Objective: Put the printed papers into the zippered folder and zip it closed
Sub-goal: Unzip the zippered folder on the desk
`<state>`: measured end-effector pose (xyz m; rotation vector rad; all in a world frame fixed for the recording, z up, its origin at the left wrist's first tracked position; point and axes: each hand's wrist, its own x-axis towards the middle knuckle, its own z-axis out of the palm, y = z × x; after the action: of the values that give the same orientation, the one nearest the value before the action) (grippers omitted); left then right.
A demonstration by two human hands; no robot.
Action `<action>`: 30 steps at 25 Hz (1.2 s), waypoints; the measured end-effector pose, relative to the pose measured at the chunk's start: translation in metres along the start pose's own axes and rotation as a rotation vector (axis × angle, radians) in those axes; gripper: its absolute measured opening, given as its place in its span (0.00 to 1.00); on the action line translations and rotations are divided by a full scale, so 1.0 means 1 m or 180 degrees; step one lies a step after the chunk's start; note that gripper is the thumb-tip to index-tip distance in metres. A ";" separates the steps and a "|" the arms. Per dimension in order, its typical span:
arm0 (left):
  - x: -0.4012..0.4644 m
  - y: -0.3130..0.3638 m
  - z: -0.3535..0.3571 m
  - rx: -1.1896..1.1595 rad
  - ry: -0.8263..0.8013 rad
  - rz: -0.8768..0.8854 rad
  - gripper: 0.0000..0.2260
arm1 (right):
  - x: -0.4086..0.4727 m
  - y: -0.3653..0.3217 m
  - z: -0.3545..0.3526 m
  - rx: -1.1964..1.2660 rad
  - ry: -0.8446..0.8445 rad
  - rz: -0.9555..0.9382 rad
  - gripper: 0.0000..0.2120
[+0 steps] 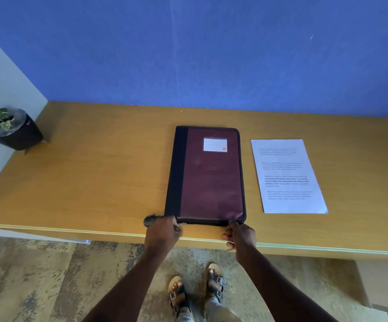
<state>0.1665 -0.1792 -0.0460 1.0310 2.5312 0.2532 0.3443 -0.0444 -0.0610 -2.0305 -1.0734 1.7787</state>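
Both hands (163, 231) pinch the closed folder's (209, 177) near edge; papers (286, 176) beside it.

Bare forearms — buckled sandals (214, 283), jeans (214, 310)

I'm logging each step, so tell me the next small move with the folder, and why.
Probably draw the zipper pull along the near edge toward the right hand. The folder lies flat and looks closed, the papers lie outside it on the desk, the left hand pinches the pull at the near left corner, and the right hand braces the near right corner.
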 end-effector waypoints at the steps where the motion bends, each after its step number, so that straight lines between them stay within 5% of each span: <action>1: 0.001 -0.007 -0.004 0.0021 -0.0008 -0.0055 0.05 | -0.001 -0.001 0.000 -0.0009 0.0007 -0.0008 0.10; 13: 0.010 -0.066 -0.043 0.0520 -0.0213 -0.0368 0.08 | -0.002 0.000 0.002 -0.0050 0.0106 -0.0099 0.11; 18: 0.020 -0.027 -0.049 0.1188 -0.0339 -0.0518 0.10 | 0.002 -0.006 -0.001 -0.1065 0.0484 -0.0626 0.17; 22: 0.031 0.013 -0.052 0.1069 -0.0011 -0.0056 0.15 | 0.009 -0.012 -0.005 -0.1333 0.0635 -0.0858 0.19; 30: 0.059 0.098 -0.030 0.0336 -0.0390 0.0964 0.18 | 0.032 -0.055 -0.014 -0.1461 0.0363 -0.1144 0.11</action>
<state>0.1770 -0.0679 -0.0054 1.4269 2.2947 0.1355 0.3367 0.0193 -0.0487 -1.9678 -1.8039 1.3085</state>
